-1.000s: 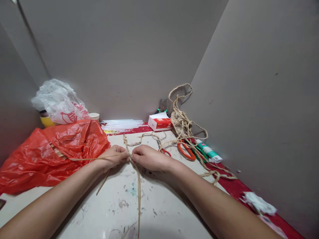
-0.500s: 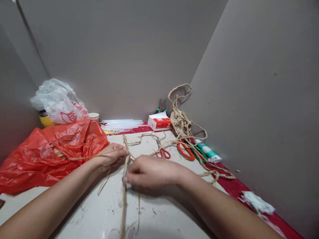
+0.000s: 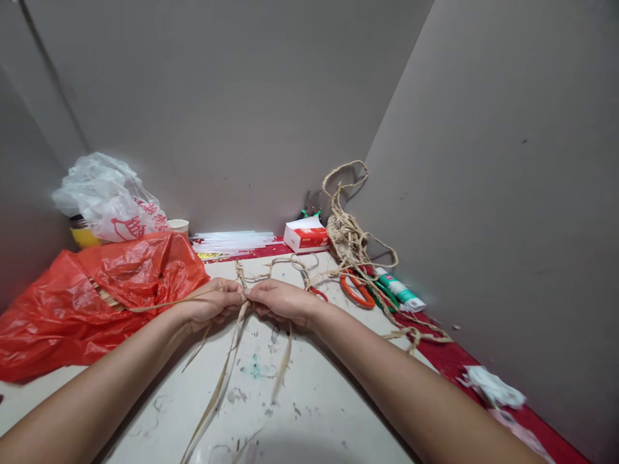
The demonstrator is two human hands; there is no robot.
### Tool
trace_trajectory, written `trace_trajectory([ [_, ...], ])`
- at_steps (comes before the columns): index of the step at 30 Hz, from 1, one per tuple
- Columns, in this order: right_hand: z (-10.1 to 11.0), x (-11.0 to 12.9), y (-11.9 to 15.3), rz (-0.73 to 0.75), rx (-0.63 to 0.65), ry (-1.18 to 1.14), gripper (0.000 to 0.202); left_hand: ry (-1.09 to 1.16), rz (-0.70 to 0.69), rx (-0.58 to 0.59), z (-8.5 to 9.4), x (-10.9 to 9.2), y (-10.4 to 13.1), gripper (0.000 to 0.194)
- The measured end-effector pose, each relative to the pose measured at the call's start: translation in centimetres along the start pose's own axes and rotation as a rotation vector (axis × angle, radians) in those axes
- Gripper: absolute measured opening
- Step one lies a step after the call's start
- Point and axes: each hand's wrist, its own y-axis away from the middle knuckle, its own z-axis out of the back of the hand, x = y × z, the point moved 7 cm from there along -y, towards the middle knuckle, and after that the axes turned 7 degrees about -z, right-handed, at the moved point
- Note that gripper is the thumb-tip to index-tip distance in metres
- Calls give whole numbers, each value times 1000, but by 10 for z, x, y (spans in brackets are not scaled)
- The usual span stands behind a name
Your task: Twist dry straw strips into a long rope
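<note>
My left hand [image 3: 217,301] and my right hand [image 3: 280,300] meet fingertip to fingertip above the board, both pinched on straw strands. A long flat strand [image 3: 215,394] hangs from between them toward the front edge, and a shorter one [image 3: 284,367] drops below my right hand. Another thin strand [image 3: 159,304] runs left from my left hand over the red bag. Just beyond the fingers, a braided straw cord [image 3: 240,273] leads off and curves right toward a tangled heap of braided cord [image 3: 349,233]. The exact crossing of strands is hidden by my fingers.
A red plastic bag [image 3: 145,264] with straw inside lies left, a clear plastic bag [image 3: 113,193] behind it. White sticks [image 3: 232,240], a tissue box [image 3: 306,236], orange-handled scissors [image 3: 355,290] and a green-white tube [image 3: 400,291] line the back and right. Grey walls [image 3: 242,129] enclose the board [image 3: 309,412].
My right hand has moved up and away from me to meet my left fingertips. The long strand's lower end has swung left. My left hand has stayed nearly in place.
</note>
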Motion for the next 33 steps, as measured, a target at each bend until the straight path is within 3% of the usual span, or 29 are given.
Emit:
trace_trajectory([
  [3, 2, -3, 0, -27, 75, 38, 35, -132, -29, -1, 2, 3, -3, 25],
  [7, 1, -8, -4, -57, 138, -37, 28, -329, -82, -90, 13, 6, -7, 30],
  [12, -1, -11, -8, -75, 88, -110, 24, -680, -114, -43, 14, -6, -4, 29],
  [18, -8, -12, -8, -102, 27, -183, 24, -1049, 19, -62, 3, -22, 9, 29],
  [25, -15, -14, -6, -151, 63, -405, 27, -1380, 44, -224, -25, -30, 18, 33],
  [29, -15, -15, -6, -139, 50, -419, 23, -1364, 64, -241, -40, -25, 25, 23],
  [33, -15, -14, -7, -135, 159, -424, 13, -1177, -19, -93, -48, -31, 34, 16],
])
